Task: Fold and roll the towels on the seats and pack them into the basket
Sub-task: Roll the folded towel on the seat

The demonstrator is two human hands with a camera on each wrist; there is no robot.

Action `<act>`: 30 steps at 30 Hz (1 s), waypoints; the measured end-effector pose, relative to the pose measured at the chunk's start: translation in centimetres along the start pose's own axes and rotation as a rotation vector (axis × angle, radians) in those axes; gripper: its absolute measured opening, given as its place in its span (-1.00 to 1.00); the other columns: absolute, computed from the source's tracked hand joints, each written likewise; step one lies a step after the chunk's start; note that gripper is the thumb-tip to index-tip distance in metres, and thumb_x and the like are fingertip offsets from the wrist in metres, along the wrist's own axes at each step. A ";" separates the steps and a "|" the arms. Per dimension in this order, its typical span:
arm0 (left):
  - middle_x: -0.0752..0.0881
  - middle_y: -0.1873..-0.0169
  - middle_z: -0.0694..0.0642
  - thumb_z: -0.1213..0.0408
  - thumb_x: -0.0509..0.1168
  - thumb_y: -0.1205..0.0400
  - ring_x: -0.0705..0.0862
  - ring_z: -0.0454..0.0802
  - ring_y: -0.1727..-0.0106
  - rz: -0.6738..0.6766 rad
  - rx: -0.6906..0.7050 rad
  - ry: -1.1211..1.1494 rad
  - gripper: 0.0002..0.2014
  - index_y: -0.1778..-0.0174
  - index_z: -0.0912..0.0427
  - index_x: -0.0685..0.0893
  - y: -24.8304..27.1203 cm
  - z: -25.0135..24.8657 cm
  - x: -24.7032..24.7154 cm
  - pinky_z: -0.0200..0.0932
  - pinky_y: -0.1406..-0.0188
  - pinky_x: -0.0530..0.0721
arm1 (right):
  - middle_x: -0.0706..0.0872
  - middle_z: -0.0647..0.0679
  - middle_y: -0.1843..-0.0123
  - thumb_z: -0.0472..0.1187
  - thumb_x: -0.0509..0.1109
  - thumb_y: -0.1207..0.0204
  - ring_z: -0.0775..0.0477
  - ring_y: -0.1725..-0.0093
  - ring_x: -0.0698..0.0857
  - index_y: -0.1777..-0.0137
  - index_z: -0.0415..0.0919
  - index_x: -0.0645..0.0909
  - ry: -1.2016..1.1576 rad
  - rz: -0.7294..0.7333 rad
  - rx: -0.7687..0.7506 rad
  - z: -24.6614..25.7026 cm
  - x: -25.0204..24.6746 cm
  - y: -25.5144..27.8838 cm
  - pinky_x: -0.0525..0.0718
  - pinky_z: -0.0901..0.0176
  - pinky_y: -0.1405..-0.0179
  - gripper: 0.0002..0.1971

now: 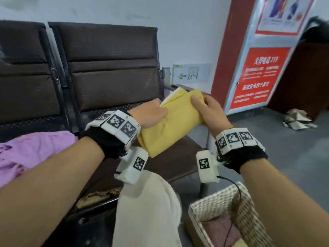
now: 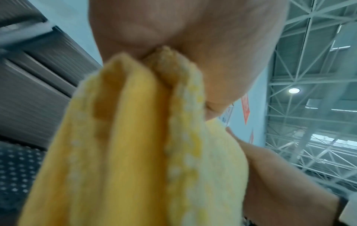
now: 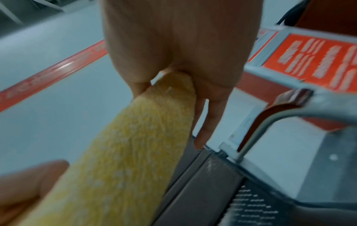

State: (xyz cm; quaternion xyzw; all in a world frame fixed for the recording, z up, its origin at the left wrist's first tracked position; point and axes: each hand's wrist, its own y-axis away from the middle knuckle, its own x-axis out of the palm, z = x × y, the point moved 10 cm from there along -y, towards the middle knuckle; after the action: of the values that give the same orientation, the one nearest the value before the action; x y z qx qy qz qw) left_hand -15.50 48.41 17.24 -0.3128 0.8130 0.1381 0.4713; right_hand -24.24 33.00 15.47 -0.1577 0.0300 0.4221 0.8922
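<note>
Now, taking in the row of dark seats (image 1: 114,72) first, stretching along the wall, with a pink towel (image 1: 30,150) lying crumpled on the seat to the left and a cream cloth (image 1: 151,211) hanging down in the foreground. Dropping down to the woven basket (image 1: 249,207) on the floor at lower right, holding something mauve already. Then centring on the yellow towel (image 1: 170,122), lifted clear above the right-hand seat, folded into a thick band, long axis running from near-left up to far-right. Gripping it at both sides: left hand (image 1: 151,114) pinching the left edge, thumb on top, right hand (image 1: 211,111) curled round the far-right end, fingers underneath. Hanging down past the left wrist, the free end trailing nearest the body. Judging the right hand nearer the basket, which is sitting below and to the right of the grip, so probably rolling along that long axis first, then swinging down rightward.
</note>
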 end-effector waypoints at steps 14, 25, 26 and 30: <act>0.62 -0.20 0.06 -0.03 0.29 -0.61 0.62 0.05 -0.17 0.620 0.083 -0.024 -0.57 -0.31 0.12 0.52 0.8 -7.9 31.6 -0.05 -0.13 0.59 | 0.73 -0.20 -0.21 -0.27 0.39 -0.56 -0.17 -0.14 0.72 -0.35 -0.29 0.55 -0.104 -0.189 0.569 -25.1 -19.2 19.4 0.73 -0.10 -0.10 -0.64; 0.55 -0.39 0.19 0.27 0.03 -0.74 0.54 0.16 -0.35 0.829 0.034 -0.278 -0.66 -0.43 0.22 0.44 3.6 -1.2 45.6 0.01 -0.33 0.51 | 0.57 -0.16 -0.41 -0.10 0.24 -0.68 -0.18 -0.38 0.53 -0.49 -0.22 0.41 0.489 -0.014 0.700 -37.9 -14.9 22.0 0.40 0.21 -0.21 -0.58; 0.56 -0.39 0.17 0.27 0.04 -0.74 0.55 0.15 -0.34 0.824 0.031 -0.264 -0.64 -0.45 0.19 0.44 3.3 -0.9 45.8 0.00 -0.32 0.52 | 0.58 -0.18 -0.40 -0.10 0.23 -0.68 -0.19 -0.37 0.53 -0.48 -0.23 0.42 0.508 -0.020 0.721 -39.1 -14.4 21.9 0.39 0.21 -0.19 -0.59; 0.54 -0.43 0.10 0.30 0.09 -0.71 0.54 0.05 -0.39 0.854 0.011 -0.173 -0.63 -0.46 0.07 0.49 2.9 0.3 45.2 -0.05 -0.36 0.52 | 0.48 -0.22 -0.50 0.02 0.22 -0.67 -0.24 -0.47 0.46 -0.54 -0.22 0.33 0.549 -0.063 0.874 -42.5 -13.3 22.0 0.38 0.04 -0.43 -0.48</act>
State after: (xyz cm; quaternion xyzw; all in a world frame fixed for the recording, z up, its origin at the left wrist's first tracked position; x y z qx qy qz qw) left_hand -33.46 33.71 -21.68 0.0668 0.8278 0.3420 0.4397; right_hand -46.14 23.14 -27.96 0.1240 0.4320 0.2861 0.8462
